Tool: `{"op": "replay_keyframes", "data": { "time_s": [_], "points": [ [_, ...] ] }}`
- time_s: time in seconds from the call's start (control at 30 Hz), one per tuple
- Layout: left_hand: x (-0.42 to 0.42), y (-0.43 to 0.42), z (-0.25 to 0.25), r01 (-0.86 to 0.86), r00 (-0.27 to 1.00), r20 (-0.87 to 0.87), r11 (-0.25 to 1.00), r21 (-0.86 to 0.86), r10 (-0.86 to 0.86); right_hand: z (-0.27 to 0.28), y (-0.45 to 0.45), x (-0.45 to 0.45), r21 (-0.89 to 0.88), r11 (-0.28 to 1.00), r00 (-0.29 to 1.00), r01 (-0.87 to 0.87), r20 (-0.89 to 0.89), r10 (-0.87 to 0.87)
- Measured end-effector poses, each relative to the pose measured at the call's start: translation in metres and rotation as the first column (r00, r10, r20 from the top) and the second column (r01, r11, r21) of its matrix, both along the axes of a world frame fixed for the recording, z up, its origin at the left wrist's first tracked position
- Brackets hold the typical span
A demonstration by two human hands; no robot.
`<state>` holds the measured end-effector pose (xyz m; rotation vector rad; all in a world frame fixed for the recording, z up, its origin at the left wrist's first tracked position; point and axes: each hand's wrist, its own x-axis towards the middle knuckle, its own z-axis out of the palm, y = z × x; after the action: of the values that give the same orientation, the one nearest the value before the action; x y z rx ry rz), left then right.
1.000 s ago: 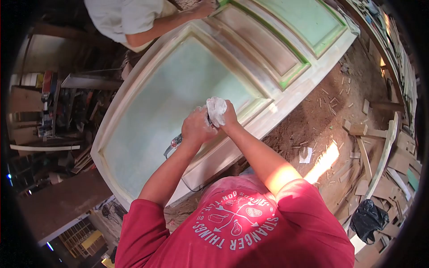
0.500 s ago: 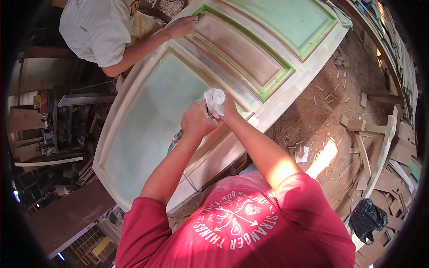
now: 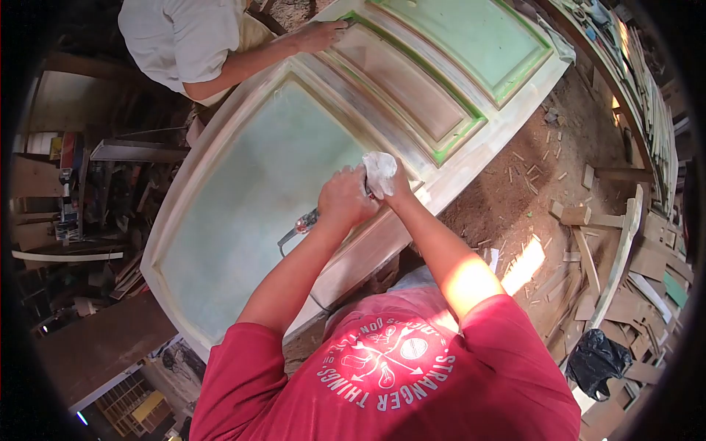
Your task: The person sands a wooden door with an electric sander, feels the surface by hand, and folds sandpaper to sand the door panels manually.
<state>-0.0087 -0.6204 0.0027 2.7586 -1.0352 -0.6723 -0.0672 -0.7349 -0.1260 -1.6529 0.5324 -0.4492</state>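
Note:
Both my hands are closed around a corded power tool [image 3: 307, 220] over the lower panel of a wooden door [image 3: 243, 191]. My left hand [image 3: 344, 197] wraps its body, with the rear end and cord showing behind the wrist. My right hand [image 3: 398, 185] grips the front beside a white, dust-coated part [image 3: 380, 173]; I cannot make out what this part is. White dust coats my fingers. The tool's working face is hidden under my hands. Pale green covers the panel, and its raised frame is whitish and brown.
A co-worker in a white shirt [image 3: 195, 44] leans over the door's far left side, with a hand [image 3: 323, 35] at the green-edged moulding [image 3: 412, 81]. Wood scraps [image 3: 581, 217] and a black plastic bag [image 3: 599, 360] lie right. Cluttered shelving [image 3: 70, 191] stands left.
My hands and the tool have moved right across the panel, closer to its frame edge. More of the tool's rear end shows. The whole view has shifted a little.

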Motion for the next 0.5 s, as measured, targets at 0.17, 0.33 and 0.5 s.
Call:
{"op": "replay_keyframes", "data": {
  "time_s": [0.17,0.33,0.5],
  "points": [
    [0.012,-0.005,-0.001,-0.04,0.999,-0.017,0.999,0.001,0.04,0.001,-0.01,0.018,-0.075,0.994,0.991,-0.075,-0.117,0.066],
    [0.043,-0.016,0.003,-0.147,0.989,0.031,0.989,-0.024,0.147,0.008,-0.025,0.075,-0.095,0.976,0.967,-0.196,-0.184,0.176],
    [0.084,-0.028,-0.002,-0.267,0.961,0.062,0.962,-0.056,0.27,-0.011,-0.036,0.138,-0.123,0.945,0.952,-0.304,-0.019,0.304]
  ]
}}
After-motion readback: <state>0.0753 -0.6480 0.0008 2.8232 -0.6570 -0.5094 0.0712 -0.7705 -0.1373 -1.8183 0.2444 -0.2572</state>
